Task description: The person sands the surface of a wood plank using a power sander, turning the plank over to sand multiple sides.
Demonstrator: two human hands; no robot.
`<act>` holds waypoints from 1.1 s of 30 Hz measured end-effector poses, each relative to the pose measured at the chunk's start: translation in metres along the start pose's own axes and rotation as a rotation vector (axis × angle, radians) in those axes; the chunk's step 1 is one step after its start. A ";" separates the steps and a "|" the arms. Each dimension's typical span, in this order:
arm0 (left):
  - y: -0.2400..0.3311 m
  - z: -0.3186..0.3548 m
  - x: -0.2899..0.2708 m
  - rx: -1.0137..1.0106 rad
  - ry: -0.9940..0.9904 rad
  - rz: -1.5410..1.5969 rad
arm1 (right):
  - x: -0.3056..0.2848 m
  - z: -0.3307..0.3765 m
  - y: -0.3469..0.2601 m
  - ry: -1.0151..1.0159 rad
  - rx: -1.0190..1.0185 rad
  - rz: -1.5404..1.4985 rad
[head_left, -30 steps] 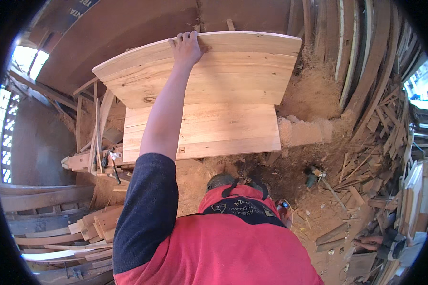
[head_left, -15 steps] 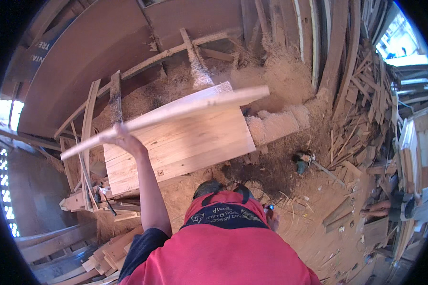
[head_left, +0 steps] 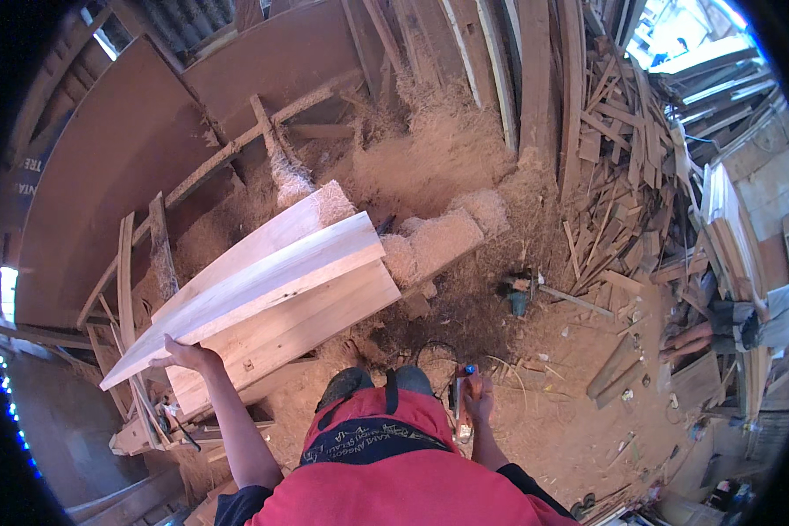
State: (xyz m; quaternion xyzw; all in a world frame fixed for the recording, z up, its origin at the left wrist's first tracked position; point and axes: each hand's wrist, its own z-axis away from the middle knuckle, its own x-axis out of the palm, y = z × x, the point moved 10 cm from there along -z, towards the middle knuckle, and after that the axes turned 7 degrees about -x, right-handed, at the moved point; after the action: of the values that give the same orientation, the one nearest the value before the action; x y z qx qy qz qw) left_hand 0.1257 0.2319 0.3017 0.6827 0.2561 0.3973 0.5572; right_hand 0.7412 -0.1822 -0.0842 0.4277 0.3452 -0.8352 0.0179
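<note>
My left hand grips the near edge of a pale wooden board at its left end, fingers over the edge. That board is tilted above a second wide pale panel, whose near part shows beneath it. Behind both lies another pale plank, partly covered. Low beside my right hip, my right hand is closed around a narrow hand tool with a blue end. The tool's exact kind is not clear, and my body hides part of it.
Wood shavings lie heaped beyond the panels' right end. A power tool rests on the dusty floor. Scrap wood is piled at the right, near another person. Long planks lean at the back.
The upper board, seen nearly edge-on before, now shows its broad face and lies lower over the panel. My right hand with the tool has come into fuller view. The whole view has shifted.
</note>
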 end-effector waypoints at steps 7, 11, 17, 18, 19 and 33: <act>-0.005 0.019 0.015 -0.001 -0.049 0.004 | 0.012 0.001 0.058 -0.090 0.086 0.004; -0.004 0.013 0.012 0.021 -0.069 0.016 | 0.023 0.012 0.048 -0.155 -0.078 -0.005; -0.004 0.038 0.030 -0.012 -0.062 0.036 | 0.033 0.019 0.114 -0.272 0.225 0.118; -0.005 0.025 0.021 0.018 -0.038 0.019 | 0.037 0.021 0.109 -0.286 0.216 0.119; -0.004 0.017 0.012 0.046 -0.013 0.000 | 0.033 0.021 0.095 -0.251 0.145 0.147; 0.025 0.040 -0.014 -0.016 0.111 -0.192 | -0.008 -0.023 0.038 0.039 -0.182 -0.067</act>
State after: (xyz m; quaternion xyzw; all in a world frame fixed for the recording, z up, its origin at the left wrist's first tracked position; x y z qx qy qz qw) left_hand 0.1493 0.1924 0.3199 0.6274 0.3475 0.3814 0.5832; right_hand 0.7747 -0.1997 -0.1092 0.4289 0.4340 -0.7920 0.0220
